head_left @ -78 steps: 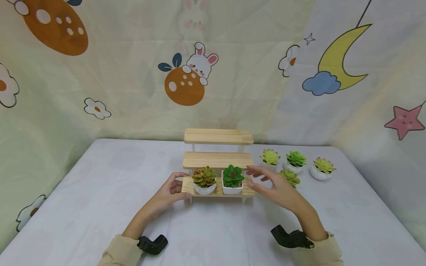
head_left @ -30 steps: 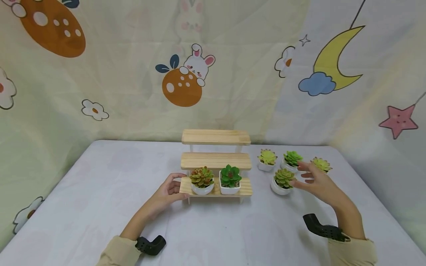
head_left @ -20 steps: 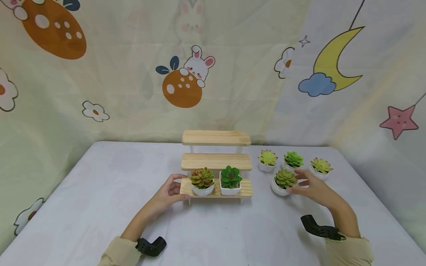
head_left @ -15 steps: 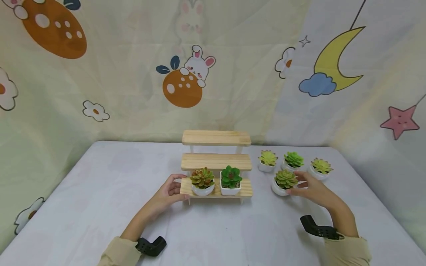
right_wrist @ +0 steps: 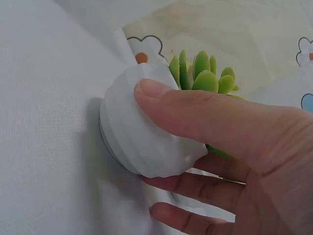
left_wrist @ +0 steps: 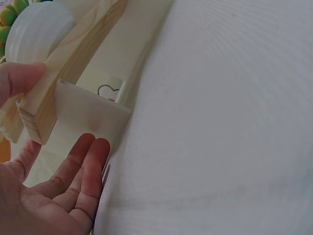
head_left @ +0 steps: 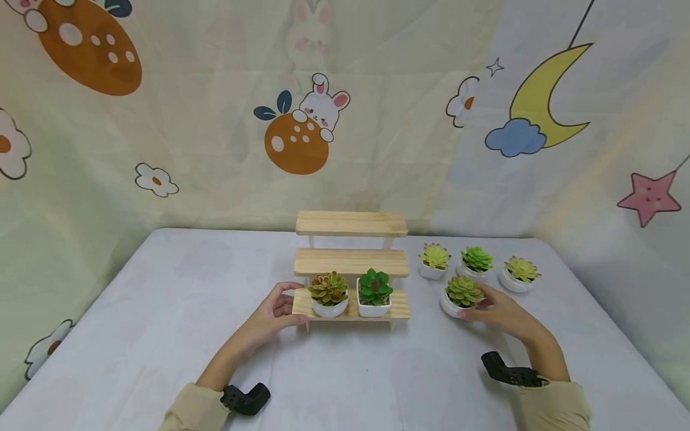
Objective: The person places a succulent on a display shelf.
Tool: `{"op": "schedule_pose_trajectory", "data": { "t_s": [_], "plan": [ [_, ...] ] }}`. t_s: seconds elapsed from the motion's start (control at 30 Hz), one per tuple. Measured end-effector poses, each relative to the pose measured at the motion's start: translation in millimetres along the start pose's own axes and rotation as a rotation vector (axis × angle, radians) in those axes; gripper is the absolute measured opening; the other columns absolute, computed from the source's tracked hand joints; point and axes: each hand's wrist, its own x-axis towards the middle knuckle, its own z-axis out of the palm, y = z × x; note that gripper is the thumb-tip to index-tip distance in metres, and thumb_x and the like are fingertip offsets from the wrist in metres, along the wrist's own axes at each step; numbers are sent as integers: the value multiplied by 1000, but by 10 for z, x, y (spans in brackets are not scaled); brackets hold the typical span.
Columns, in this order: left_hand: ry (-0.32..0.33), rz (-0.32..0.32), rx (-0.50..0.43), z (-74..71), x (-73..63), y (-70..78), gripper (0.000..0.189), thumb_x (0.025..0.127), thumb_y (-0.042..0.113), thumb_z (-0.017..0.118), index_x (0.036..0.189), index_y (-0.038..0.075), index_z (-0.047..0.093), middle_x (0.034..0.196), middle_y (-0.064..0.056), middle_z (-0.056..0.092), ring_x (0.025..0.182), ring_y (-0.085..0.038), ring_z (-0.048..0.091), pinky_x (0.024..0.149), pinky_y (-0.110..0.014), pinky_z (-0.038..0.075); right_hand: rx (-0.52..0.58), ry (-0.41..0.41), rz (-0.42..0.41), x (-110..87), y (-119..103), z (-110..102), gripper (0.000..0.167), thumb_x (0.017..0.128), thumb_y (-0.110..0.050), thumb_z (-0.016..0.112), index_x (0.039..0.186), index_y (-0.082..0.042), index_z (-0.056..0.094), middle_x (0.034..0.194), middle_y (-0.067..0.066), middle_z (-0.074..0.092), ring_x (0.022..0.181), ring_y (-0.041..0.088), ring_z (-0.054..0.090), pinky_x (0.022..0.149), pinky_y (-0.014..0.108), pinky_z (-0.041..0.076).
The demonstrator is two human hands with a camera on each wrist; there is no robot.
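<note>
White, rounded, ridged pot (right_wrist: pixel 128 129) held in right grip (head_left: pixel 501 311).

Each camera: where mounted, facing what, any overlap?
Head: worn on the head, facing forward and down at the wooden stand; left hand, right hand and sleeves show.
Left wrist: worn there, facing the lowest shelf; the left hand shows.
Right wrist: worn there, facing the white pot; the right hand shows.
Shared: head and right wrist both show the right hand gripping that pot.
</note>
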Motion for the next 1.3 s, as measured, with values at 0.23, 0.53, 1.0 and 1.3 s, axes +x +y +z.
{"op": "schedule_pose_trajectory", "data": {
  "t_s": [0.23, 0.53, 1.0, 1.3],
  "plan": [
    [-2, 7, 3, 1, 3, -2, 63, 82, 20, 70, 133, 16, 34, 117, -17, 54, 97, -19, 58, 82, -30, 45, 6, 2, -13, -1, 23, 21, 92, 81, -38, 69, 142, 9, 19, 123, 31, 49, 111, 39, 48, 83, 48, 43],
    [-5, 3, 1, 3, 18, -13, 63, 82, 20, 70, 133, 17, 34, 119, -18, 53, 98, -19, 57, 83, -30, 45, -10, 27, -38, 20, 79, 40, 91, 80, -37, 70, 143, 6, 22, 120, 26, 51, 106, 34, 50, 76, 38, 44],
    [-1, 12, -2, 7, 11, 8, 64, 82, 19, 70, 133, 17, 34, 118, -18, 53, 97, -19, 57, 82, -29, 46, -82, 116, -28, 18, 13, 65, 82, 78, -43, 71, 135, 3, 36, 108, 19, 57, 97, 29, 54, 67, 31, 43],
    [-2, 7, 3, 8, 11, 14, 64, 82, 19, 70, 133, 15, 33, 118, -18, 53, 96, -18, 57, 81, -27, 46, -83, 173, -70, -30, -61, -4, 76, 80, -42, 68, 130, 6, 38, 109, 22, 56, 99, 33, 53, 68, 33, 44]
  ]
}}
